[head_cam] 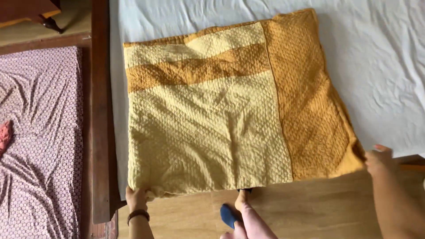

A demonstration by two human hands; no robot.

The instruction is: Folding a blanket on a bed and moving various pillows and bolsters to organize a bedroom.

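Blanket, quilted, in pale yellow and ochre, lies folded into a rough square on the white sheet of a bed, with its near edge hanging over the bed's near side. The left hand is closed on the blanket's near left corner, fingers curled into the cloth. The right hand sits at the near right corner, touching the ochre edge; whether its fingers pinch the cloth cannot be told, since the corner hides them. The blanket thus spans the whole gap between the two hands and extends away from them across the bed.

Count: one blanket (two colour zones, with one darker band across the pale panel), two hands, one dark bracelet on the left wrist.

Below the near edge, a bare foot touches the wooden floor, with a blue slipper just beside it. To the left, a dark wooden bed frame separates this bed from a second bed covered in a patterned maroon sheet. Nothing lies on top of the blanket.
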